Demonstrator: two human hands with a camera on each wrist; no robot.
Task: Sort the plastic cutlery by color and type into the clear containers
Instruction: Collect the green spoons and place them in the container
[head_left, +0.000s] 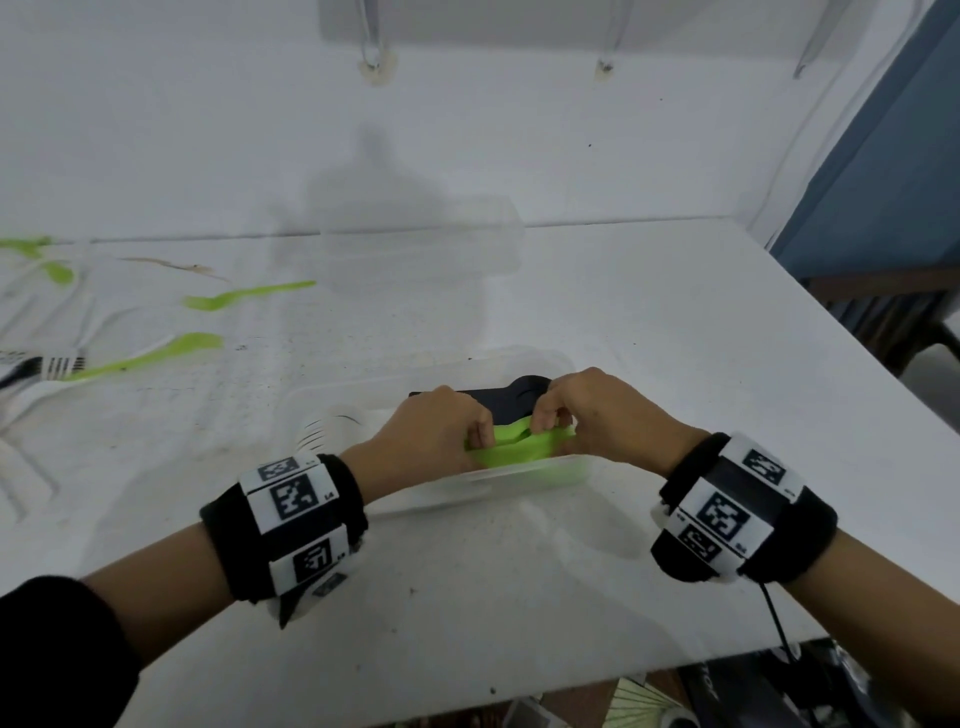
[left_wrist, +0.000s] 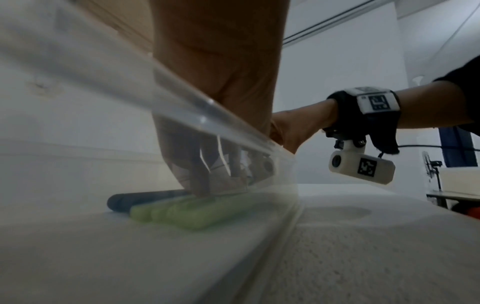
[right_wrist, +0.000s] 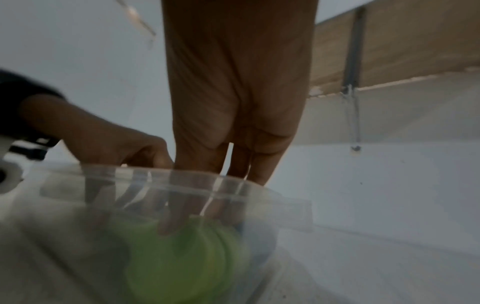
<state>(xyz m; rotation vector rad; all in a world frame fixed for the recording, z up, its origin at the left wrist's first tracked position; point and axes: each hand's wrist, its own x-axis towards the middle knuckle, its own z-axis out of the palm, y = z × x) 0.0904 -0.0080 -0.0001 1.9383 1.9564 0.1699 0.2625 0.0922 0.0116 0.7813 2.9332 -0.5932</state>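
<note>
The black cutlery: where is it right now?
In the head view, the black cutlery lies inside the near clear container, just behind the green spoons both hands are handling.

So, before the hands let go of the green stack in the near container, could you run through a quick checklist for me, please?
1. Both hands on the stack: left hand and right hand pinch the green spoons. Ok.
2. Stack inside the near container: ok.
3. Colours kept apart: black cutlery lies right behind the green. Touching or not, cannot tell.
4. Stack nested and flat: handles lie side by side in the left wrist view. Ok.
5. Sorting finished: loose green spoon and others lie on the table. Not ok.
6. Far container ready: contents cannot tell.
</note>
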